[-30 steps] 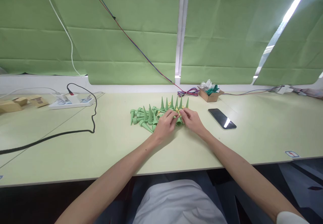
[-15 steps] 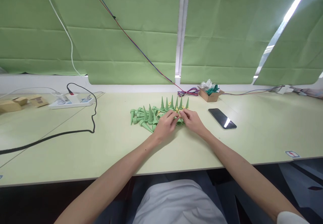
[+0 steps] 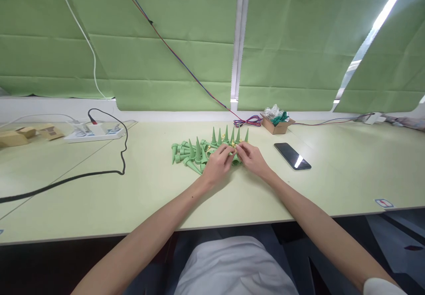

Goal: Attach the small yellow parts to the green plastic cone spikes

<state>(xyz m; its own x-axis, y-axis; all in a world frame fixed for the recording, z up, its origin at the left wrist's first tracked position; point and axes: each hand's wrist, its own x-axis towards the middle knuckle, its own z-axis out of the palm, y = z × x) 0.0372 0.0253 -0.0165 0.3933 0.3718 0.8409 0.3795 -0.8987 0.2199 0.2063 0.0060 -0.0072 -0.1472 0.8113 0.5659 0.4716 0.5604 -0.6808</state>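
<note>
Several green cone-shaped spikes (image 3: 198,152) lie and stand in a cluster on the pale table (image 3: 149,197). My left hand (image 3: 217,164) is at the right part of the cluster, its thumb and fingers pinched together. Close beside it, my right hand (image 3: 254,158) is pinched too, and the fingertips of both hands nearly meet. A small yellow piece (image 3: 235,149) shows between the fingertips; its shape is too small to make out. More yellow bits lie among the upright cones behind the hands. Below the fingers a green cone's round open end (image 3: 236,160) is visible.
To the right lies a black phone (image 3: 292,156). Behind it stands a small cardboard box (image 3: 278,127) with clear plastic and green material, beside coiled wires (image 3: 252,121). At left are a white power strip (image 3: 94,135), a black cable (image 3: 123,153) and cardboard pieces (image 3: 15,139).
</note>
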